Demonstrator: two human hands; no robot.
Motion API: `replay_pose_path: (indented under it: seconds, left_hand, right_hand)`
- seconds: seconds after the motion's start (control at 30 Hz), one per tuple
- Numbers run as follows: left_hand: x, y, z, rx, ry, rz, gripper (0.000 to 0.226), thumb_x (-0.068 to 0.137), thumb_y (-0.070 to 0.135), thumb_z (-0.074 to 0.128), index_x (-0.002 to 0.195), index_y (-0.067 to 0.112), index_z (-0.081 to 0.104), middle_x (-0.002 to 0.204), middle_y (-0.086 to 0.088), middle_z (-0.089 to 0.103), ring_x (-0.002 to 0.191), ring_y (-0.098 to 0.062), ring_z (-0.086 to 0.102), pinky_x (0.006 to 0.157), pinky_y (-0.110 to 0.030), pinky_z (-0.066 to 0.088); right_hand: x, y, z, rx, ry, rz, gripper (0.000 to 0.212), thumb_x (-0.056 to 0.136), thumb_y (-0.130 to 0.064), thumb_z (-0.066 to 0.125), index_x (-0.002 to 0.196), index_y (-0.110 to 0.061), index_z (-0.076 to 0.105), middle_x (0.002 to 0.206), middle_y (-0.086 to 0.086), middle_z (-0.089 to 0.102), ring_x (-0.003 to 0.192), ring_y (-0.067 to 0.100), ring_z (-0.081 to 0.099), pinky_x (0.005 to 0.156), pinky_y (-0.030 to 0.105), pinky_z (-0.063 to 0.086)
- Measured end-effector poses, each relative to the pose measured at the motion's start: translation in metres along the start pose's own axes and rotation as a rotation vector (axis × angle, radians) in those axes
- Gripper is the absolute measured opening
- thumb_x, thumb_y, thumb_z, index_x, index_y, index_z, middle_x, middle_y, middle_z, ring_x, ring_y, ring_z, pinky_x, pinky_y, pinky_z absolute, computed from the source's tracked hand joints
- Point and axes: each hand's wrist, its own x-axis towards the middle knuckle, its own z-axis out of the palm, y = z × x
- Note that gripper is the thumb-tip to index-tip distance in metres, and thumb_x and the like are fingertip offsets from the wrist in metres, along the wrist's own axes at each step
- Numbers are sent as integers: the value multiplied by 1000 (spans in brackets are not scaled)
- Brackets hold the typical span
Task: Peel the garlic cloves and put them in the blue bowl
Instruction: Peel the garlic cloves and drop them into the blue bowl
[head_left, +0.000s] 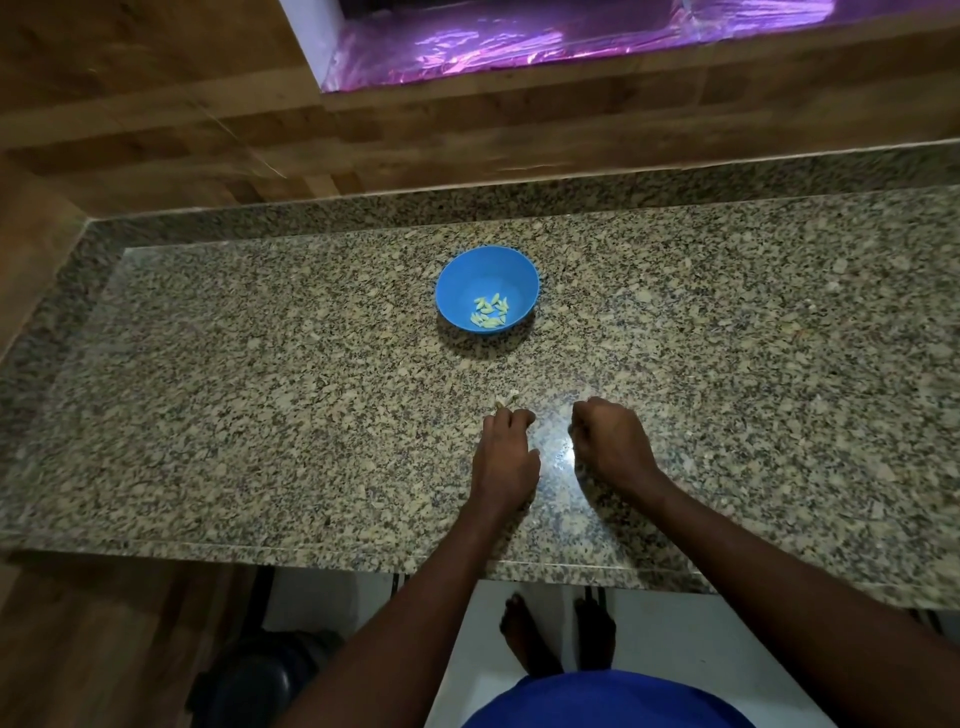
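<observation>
A blue bowl (486, 265) stands on the granite counter (260, 395), holding several peeled pale garlic cloves (490, 312). Nearer to me, my left hand (506, 457) lies palm down with its fingertips at a small pale heap of garlic bits or skins (506, 400); whether it holds any is hidden. To its right, my right hand (613, 441) rests on the counter with fingers curled under. What the curled fingers enclose, if anything, cannot be seen.
A wooden wall (208, 130) runs behind and left of the counter, with a purple-lit recess (519, 41) above. The counter's front edge (311, 548) lies below my wrists. My bare feet (556, 639) stand on a white floor; a dark object (260, 675) sits at lower left.
</observation>
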Motion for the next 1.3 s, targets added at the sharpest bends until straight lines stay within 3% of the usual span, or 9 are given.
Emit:
replay_pose_path:
  seconds: [0.4,0.53,0.63,0.7,0.83,0.93,1.07,1.13,1.3]
  left_hand:
    - [-1,1,-1,-3,12,32,49,89,15,64,136,15,50,130,-6,48,121,-25,40,95,-39,43]
    - [3,-1,-1,-243,32,-50,32,84,20,71,115,16,69,110,-1,65,106,-20,55,94,-36,46]
    - [-1,11,-11,-618,10,-231,16,88,16,72,104,14,78,92,-1,75,77,-3,67,72,-18,55]
    - [0,22,-17,-848,-56,-316,13,91,10,71,102,10,78,82,-12,75,63,-11,65,55,-20,52]
    - [5,34,-23,-1034,-124,-379,6,88,6,75,93,7,78,85,-21,76,68,-26,66,60,-34,56]
    - [8,39,-26,-1073,-139,-374,6,84,4,79,89,3,77,86,-26,74,71,-29,67,72,-49,59]
    - [10,44,-32,-1123,-162,-324,13,84,3,78,97,0,75,89,-18,75,77,-21,69,73,-38,60]
    - [11,43,-36,-1132,-184,-288,18,84,3,78,101,-2,75,94,-17,76,81,-19,70,75,-36,60]
    - [12,44,-46,-1066,-182,-196,18,82,0,79,100,-2,76,90,-17,75,75,-15,70,70,-28,59]
  right_hand:
    - [1,-10,-4,-113,-96,-142,18,87,-10,63,71,-9,54,72,9,57,65,32,59,52,33,36]
    - [8,1,-13,181,-49,112,8,80,-8,71,75,-13,74,71,0,72,66,16,67,59,21,46]
    - [-6,-2,-18,495,-3,304,9,83,-3,74,83,-10,79,64,0,73,54,9,70,55,17,55]
    - [-15,-6,-18,625,-19,376,9,86,-2,73,86,-9,79,64,2,74,54,11,72,52,22,58]
    - [-20,-8,-24,635,24,387,9,86,-8,75,83,-17,77,67,-1,75,58,10,73,58,35,63]
    - [-23,-10,-35,621,44,359,10,89,-10,73,80,-14,73,61,-1,73,54,10,71,56,31,61]
    - [-18,-2,-45,418,-39,195,24,94,-25,67,71,-18,66,56,-9,67,54,0,64,58,25,53]
    - [-15,2,-51,371,-127,130,27,97,-32,62,72,-20,62,61,-6,67,58,6,63,60,31,50]
    - [-13,-1,-68,649,-285,153,31,101,-17,53,72,-7,60,61,3,67,48,9,57,49,25,40]
